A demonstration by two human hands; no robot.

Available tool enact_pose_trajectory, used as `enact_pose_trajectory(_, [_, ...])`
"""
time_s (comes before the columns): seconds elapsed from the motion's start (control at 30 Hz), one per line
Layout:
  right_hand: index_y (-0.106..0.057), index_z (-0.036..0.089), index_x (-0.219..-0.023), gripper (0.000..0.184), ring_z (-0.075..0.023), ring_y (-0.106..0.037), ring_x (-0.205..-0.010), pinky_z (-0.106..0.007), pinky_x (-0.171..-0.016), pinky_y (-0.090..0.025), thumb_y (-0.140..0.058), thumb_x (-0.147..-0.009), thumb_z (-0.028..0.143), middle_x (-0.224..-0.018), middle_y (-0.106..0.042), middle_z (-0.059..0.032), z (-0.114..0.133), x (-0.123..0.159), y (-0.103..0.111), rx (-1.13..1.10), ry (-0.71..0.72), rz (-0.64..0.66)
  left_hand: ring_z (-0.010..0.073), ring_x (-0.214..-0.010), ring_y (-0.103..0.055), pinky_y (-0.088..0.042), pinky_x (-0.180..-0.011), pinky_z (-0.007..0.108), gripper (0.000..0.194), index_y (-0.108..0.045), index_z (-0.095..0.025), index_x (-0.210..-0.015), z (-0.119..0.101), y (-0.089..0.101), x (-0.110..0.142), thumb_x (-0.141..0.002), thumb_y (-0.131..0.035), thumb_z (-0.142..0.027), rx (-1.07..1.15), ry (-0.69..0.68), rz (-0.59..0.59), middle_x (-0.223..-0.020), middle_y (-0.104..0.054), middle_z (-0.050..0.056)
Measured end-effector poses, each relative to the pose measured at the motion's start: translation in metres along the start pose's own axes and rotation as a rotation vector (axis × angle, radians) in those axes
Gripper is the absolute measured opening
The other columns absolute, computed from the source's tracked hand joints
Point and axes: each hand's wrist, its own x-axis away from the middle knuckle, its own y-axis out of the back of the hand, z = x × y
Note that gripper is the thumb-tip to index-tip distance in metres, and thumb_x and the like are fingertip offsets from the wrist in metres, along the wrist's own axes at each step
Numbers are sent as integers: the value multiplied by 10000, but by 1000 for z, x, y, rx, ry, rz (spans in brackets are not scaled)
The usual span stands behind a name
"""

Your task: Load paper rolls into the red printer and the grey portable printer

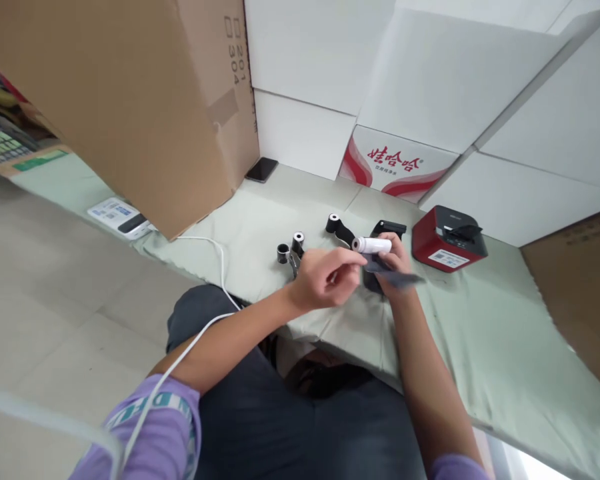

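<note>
My left hand (326, 279) is curled, its fingertips pinched near the end of a small white roll (373, 245). My right hand (394, 263) grips that white roll and a dark strip of ribbon (400, 279) that trails to the right. Both hands hover over a black cartridge-like part (384, 233) on the pale green cloth (480, 333). What the left fingertips hold is too small to make out. Black spools lie close by: two (291, 248) left of my left hand, and one with a black ribbon (339, 228) just behind it.
A red label printer (447, 243) sits right of my hands. A big cardboard box (140, 100) stands at the left, white boxes (430, 87) along the back. A phone (261, 169) lies by the box, another device (120, 217) at the cloth's left edge. A white cable (215, 267) runs toward me.
</note>
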Motion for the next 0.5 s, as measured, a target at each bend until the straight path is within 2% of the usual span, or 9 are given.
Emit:
enact_pose_trajectory(0.07, [-464,288,-970,409,-204,-518,-721,-323,-650,-426,-690,-685,474,-845,-517,-11,3,2,2,41,-3,53,70,-490,-475,-444,-545,203,138,-645,-217,-1042,9,10,-10,-946,-547,-232,-36,0,51,-670,-615,-63])
enact_pose_trajectory(0.1, [-474,287,-983,430,-219,-543,-760,-340,-685,-448,-690,-686,510,-889,-549,-28,5,4,3,61,-11,91,96,-593,-566,-501,-636,233,215,-641,-217,-1134,14,14,-14,-936,-568,-256,-58,23,142,-774,-672,-31])
enact_pose_trajectory(0.13, [-482,285,-993,451,-233,-563,-797,-357,-721,-465,-686,-687,547,-933,-575,-45,6,6,4,72,-22,133,142,-772,-652,-542,-771,289,332,-616,-217,-1248,19,17,-18,-925,-594,-289,-78,50,271,-947,-722,21])
enact_pose_trajectory(0.17, [-492,282,-999,468,-244,-575,-826,-370,-750,-475,-678,-688,577,-965,-592,-56,7,9,3,75,-34,173,204,-1002,-675,-535,-923,366,463,-570,-222,-1361,23,19,-21,-914,-624,-327,-89,70,421,-1162,-716,78])
enact_pose_trajectory(0.23, [-518,276,-1002,484,-249,-580,-839,-383,-777,-479,-673,-681,604,-975,-611,-60,8,14,2,76,-64,240,306,-1371,-520,-402,-1135,493,669,-466,-256,-1509,31,22,-26,-892,-684,-396,-68,88,696,-1498,-561,122])
enact_pose_trajectory(0.3, [-560,270,-1000,480,-242,-572,-822,-381,-773,-473,-686,-666,592,-950,-621,-52,8,17,-1,83,-99,278,327,-1484,-411,-306,-1195,532,746,-415,-296,-1559,37,23,-28,-889,-713,-438,-25,134,871,-1588,-488,98])
enact_pose_trajectory(0.37, [-608,266,-995,464,-232,-561,-793,-375,-749,-465,-701,-654,566,-919,-633,-45,8,19,-3,75,-145,307,313,-1455,-459,-298,-1193,520,759,-422,-306,-1559,41,24,-28,-884,-731,-461,10,179,937,-1552,-539,82])
enact_pose_trajectory(0.5, [-697,254,-936,370,-213,-566,-767,-352,-722,-466,-742,-648,480,-855,-653,-26,9,22,-6,-5,-221,390,281,-1347,-568,-327,-1166,468,768,-493,-266,-1517,46,25,-26,-837,-798,-454,45,153,918,-1462,-625,91])
